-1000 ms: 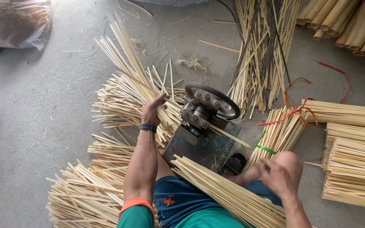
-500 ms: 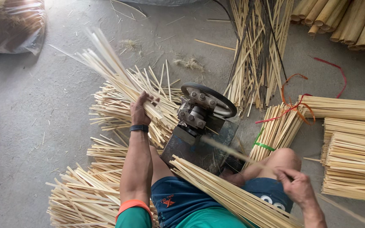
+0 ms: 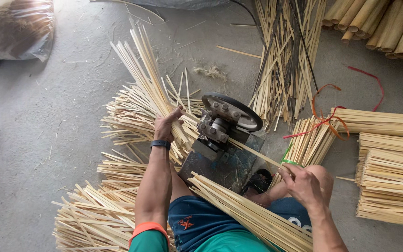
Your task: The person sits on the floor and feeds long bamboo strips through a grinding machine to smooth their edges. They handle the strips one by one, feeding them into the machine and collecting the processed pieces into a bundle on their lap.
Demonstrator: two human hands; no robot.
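1. A handful of long, pale, flat bamboo strips (image 3: 152, 88) fans upward and to the left, gripped at its lower end in the left hand, beside the machine.
2. One thin pale bamboo strip (image 3: 257, 154) runs diagonally from the small dark metal wheeled machine (image 3: 227, 126) down to the right hand's fingers (image 3: 289, 171).

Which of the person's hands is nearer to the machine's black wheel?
Left. The left hand, gripping a bunch of sticks, is just beside the black wheel; the right hand is lower, by the knee.
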